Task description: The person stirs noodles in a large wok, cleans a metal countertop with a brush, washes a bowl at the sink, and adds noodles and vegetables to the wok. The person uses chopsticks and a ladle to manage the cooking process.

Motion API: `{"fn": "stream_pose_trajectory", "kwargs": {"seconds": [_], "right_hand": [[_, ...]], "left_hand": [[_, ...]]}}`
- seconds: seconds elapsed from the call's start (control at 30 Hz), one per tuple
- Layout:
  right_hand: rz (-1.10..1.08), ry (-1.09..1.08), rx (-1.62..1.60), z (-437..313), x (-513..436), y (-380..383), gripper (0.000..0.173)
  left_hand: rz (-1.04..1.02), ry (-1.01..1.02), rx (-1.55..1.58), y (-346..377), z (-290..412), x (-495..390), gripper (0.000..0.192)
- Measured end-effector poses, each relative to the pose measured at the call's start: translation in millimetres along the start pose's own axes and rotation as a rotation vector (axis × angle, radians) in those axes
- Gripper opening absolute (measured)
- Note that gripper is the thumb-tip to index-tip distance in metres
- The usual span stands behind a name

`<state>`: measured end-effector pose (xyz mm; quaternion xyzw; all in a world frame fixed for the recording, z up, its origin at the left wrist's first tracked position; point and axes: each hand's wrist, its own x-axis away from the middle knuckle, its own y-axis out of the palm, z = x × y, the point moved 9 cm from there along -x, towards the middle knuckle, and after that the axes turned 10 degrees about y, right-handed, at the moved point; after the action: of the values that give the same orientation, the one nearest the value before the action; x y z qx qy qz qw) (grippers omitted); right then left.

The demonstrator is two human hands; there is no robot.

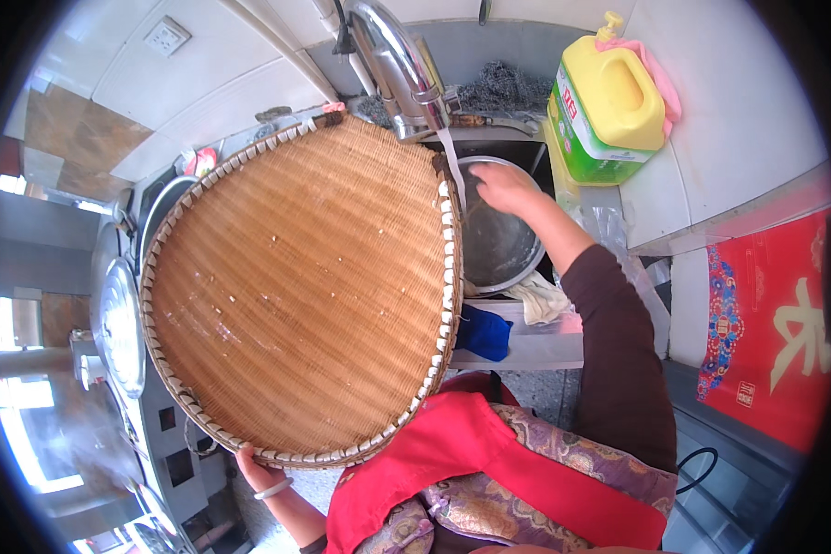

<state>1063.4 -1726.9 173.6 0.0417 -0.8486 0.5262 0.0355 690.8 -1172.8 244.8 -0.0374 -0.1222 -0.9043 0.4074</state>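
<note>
My left hand [257, 469] grips the lower rim of a large woven bamboo winnowing basket [305, 291], its thumb over the pale-laced edge. The basket is tilted, its right side overlapping the sink, and small white bits cling to the weave. My right hand [507, 187] is over a round metal basin [502, 239], fingers apart and slightly blurred, with nothing visible in them. Water [451, 159] runs from a chrome faucet [408, 76] between the basket's edge and that hand. The basin sits in the sink [485, 147], its left part hidden by the basket.
A yellow detergent jug [609, 104] with a pink cloth stands at the back right. A knife [492, 122] and dark scouring mesh [502, 86] lie behind the sink. A white cloth [540, 298] and blue cloth [485, 334] hang at its front. A lidded pot [121, 325] stands left.
</note>
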Motion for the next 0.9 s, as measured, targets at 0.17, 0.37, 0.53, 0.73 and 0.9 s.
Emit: {"fn": "stream_pose_trajectory", "kwargs": {"seconds": [0.17, 0.37, 0.53, 0.73, 0.9], "right_hand": [[-0.334, 0.375, 0.228, 48, 65, 98, 0.031], [-0.557, 0.168, 0.417, 19, 73, 164, 0.027], [-0.375, 0.246, 0.367, 62, 52, 141, 0.022], [0.059, 0.463, -0.94, 62, 12, 50, 0.008], [-0.142, 0.342, -1.416, -4, -32, 25, 0.008]], "left_hand": [[-0.06, 0.001, -0.005, 10, 3, 4, 0.047], [-0.084, -0.006, 0.019, 19, 3, -2, 0.033], [0.013, 0.104, -0.18, -10, 11, -5, 0.019], [-0.263, 0.205, -0.44, 4, 16, -1, 0.05], [-0.266, 0.049, -0.072, -56, -12, -5, 0.062]]}}
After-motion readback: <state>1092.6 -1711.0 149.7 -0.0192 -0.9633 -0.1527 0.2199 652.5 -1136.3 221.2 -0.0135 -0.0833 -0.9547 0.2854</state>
